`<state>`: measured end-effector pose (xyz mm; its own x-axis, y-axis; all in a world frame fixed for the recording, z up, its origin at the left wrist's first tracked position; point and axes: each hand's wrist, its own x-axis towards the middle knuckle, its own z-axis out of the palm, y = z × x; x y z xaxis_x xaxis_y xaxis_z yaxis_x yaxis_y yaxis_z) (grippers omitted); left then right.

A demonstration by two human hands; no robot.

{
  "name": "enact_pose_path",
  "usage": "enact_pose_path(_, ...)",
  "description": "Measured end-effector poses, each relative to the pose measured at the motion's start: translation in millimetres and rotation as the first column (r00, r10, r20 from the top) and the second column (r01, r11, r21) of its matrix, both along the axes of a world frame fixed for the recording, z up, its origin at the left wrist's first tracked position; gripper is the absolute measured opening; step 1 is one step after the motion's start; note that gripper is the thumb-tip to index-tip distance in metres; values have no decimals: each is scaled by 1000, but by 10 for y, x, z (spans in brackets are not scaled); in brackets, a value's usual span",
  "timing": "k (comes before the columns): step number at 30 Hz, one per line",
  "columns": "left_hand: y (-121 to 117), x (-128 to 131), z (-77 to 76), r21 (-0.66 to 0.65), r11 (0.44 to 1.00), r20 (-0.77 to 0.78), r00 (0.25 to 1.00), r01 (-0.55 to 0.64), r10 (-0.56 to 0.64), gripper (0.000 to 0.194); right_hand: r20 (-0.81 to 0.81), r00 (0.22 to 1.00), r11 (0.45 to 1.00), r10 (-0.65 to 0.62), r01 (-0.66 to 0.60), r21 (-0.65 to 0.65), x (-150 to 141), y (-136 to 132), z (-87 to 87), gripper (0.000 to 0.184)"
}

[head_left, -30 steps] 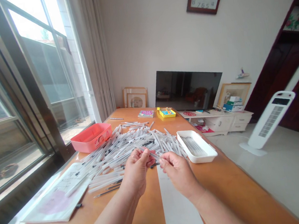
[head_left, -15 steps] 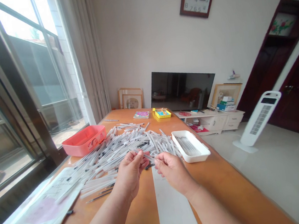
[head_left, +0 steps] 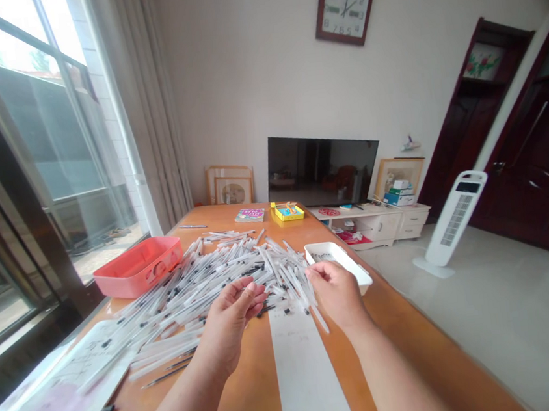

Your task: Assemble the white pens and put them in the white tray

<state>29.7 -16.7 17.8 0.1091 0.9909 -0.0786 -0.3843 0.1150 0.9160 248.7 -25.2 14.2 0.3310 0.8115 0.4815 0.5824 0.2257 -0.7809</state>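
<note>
My left hand [head_left: 236,311] hovers over the near edge of the pen pile, fingers loosely curled and apart, with nothing visible in them. My right hand [head_left: 337,294] is pinched beside the near-left side of the white tray [head_left: 363,274]. Its fingertips seem to hold a pen, mostly hidden by the hand. A clear pen barrel [head_left: 322,319] slants down below those fingertips; whether it is held or lying there I cannot tell. Many clear pens with black parts form the pile [head_left: 204,278]. A long white paper strip [head_left: 306,372] lies between my forearms.
A red plastic basket [head_left: 139,272] stands left of the pile. A printed booklet [head_left: 54,398] lies at the near left, with a small black cap [head_left: 108,410] beside it. Farther back are a yellow box [head_left: 289,213], a colourful book [head_left: 250,216] and a silver pen [head_left: 193,226].
My hands have separated. The thin pen held between them has left my left hand, and my right hand has moved right toward the white tray. The view has swung right.
</note>
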Motion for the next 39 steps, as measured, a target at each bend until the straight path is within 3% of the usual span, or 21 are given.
enact_pose_path(2, 13, -8, -12, -1, 1000, -32, 999, -15, 15, 47, 96, 977, 980, -190, 195, -46, 200, 37, 35, 26)
enact_pose_path(5, 31, -21, -31, 1, 1000, -61, 998, -30, 30, 47, 253, 874, 874, -415, 460, -156, 442, 63, 71, 25)
enact_pose_path(9, 51, -40, -51, 11, 999, -79, 996, -32, 33, 46, 374, 788, 758, -489, 596, -265, 575, 81, 40, 26)
enact_pose_path(16, 62, -55, -43, 4, 999, -78, 996, -38, 38, 46, 453, 763, 711, -462, 624, -326, 633, 132, -88, 24)
enact_pose_path(26, 52, -59, -30, 1, 999, -74, 996, -39, 39, 46, 432, 804, 747, -408, 566, -349, 668, 190, -257, 29)
enact_pose_path(34, 74, -74, -62, 5, 1000, -91, 995, -27, 27, 41, 389, 798, 739, -461, 587, -330, 713, 151, -65, 42)
enact_pose_path(39, 81, -74, -74, 11, 999, -85, 996, -34, 35, 43, 419, 829, 780, -372, 523, -343, 689, 94, 85, 51)
